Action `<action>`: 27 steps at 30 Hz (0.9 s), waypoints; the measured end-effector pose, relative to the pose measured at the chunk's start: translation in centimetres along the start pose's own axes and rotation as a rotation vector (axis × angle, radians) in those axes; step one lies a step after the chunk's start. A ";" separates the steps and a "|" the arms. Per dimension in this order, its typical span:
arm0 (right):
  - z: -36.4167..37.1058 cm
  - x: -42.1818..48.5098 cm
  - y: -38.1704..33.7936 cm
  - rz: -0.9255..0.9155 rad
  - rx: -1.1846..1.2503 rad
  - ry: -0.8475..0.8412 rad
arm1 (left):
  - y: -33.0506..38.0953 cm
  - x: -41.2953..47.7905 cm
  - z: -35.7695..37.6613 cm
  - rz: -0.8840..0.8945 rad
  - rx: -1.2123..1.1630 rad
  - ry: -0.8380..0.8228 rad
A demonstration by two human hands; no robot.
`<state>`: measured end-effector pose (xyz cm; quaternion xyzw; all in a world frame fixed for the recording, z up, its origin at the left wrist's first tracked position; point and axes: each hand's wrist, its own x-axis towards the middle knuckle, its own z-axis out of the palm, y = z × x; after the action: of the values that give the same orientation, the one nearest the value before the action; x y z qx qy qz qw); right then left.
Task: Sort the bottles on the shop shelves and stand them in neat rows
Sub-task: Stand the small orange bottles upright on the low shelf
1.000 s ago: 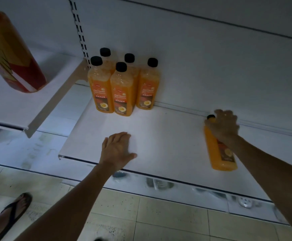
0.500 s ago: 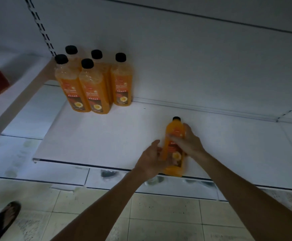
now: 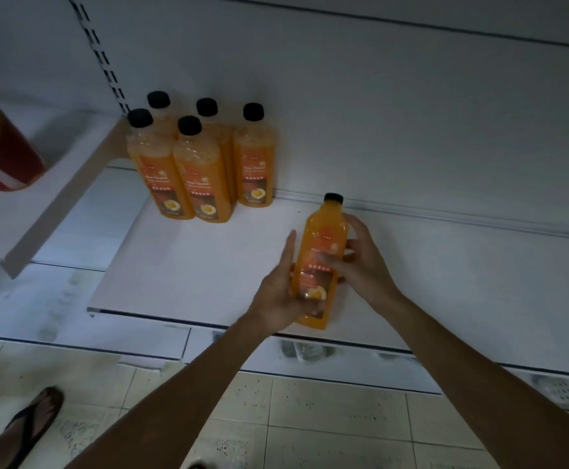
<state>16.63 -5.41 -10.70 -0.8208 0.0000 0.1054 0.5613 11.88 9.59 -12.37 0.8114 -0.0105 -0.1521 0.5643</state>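
both hands held one orange bottle [image 3: 320,262] over the front part of the white shelf [image 3: 181,265]; the left hand [image 3: 281,292] cupped its lower body from the left, thumb lying across the label near the base, fingers extended up along the bottle's side; the right hand [image 3: 361,262] wrapped its middle from the right, fingers curled over the label; the bottle stood roughly upright with its black cap [image 3: 333,198] pointing toward the back wall, its base near the shelf's front edge; whether the base touched the shelf could not be told; its label showed a dark lower band with a yellow round picture, the writing on it blurred by the fingers and by motion.

a group of five orange bottles [image 3: 202,170] with black caps stood at the back left corner of the same shelf, touching one another, two in front and three behind; the front labels read "floor cleaner" in pale letters, with a line of small characters below too fine to read and the same yellow round picture; the held bottle was well apart from them, to the right.

a large red container [image 3: 2,154] lay on the neighbouring shelf at the left edge; below, a foot in a dark flip-flop [image 3: 29,424] rested on the tiled floor.
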 end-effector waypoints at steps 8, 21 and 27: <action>4.7 -0.4 -4.4 -0.321 -0.245 -0.041 | -2.1 0.1 -3.1 0.057 0.142 0.410; 9.9 5.7 -6.0 -0.382 -0.225 0.129 | -8.3 -4.9 -7.5 0.073 0.869 0.161; 11.1 8.5 -7.3 -0.383 -0.231 0.128 | -9.6 -7.3 -7.5 0.038 0.925 0.109</action>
<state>23.93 8.51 -9.27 -0.8698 -0.1320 -0.0561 0.4721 5.33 21.26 -17.11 0.9843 -0.0622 -0.0782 0.1455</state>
